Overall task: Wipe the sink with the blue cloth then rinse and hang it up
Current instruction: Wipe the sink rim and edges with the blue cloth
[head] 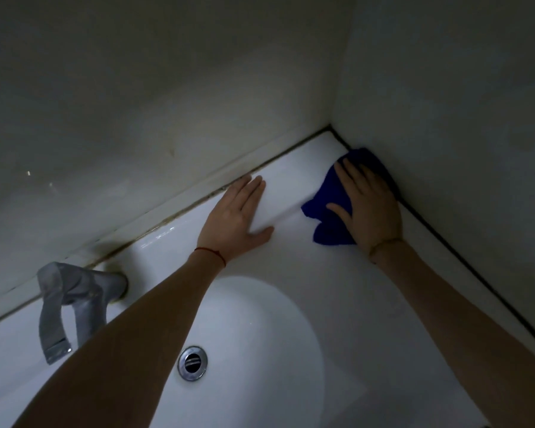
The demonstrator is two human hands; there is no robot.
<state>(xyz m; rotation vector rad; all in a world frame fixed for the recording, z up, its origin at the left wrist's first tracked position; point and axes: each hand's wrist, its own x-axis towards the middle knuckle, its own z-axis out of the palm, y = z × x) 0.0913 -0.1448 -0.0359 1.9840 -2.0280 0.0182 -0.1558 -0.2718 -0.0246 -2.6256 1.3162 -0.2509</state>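
Note:
A white sink (291,186) fills the lower half of the view, with its round basin and a chrome drain (192,362) near the bottom centre. My right hand (368,205) lies flat on the blue cloth (325,223), pressing it onto the back right corner of the sink's ledge beside the right wall. My left hand (237,216) rests flat on the rear ledge with fingers together and nothing in it. A thin red string circles my left wrist.
A grey metal tap (74,301) rises from the back left of the sink and bends over the basin. Two pale walls meet in a corner (331,126) behind the cloth, with a dark sealant line along the sink's edges.

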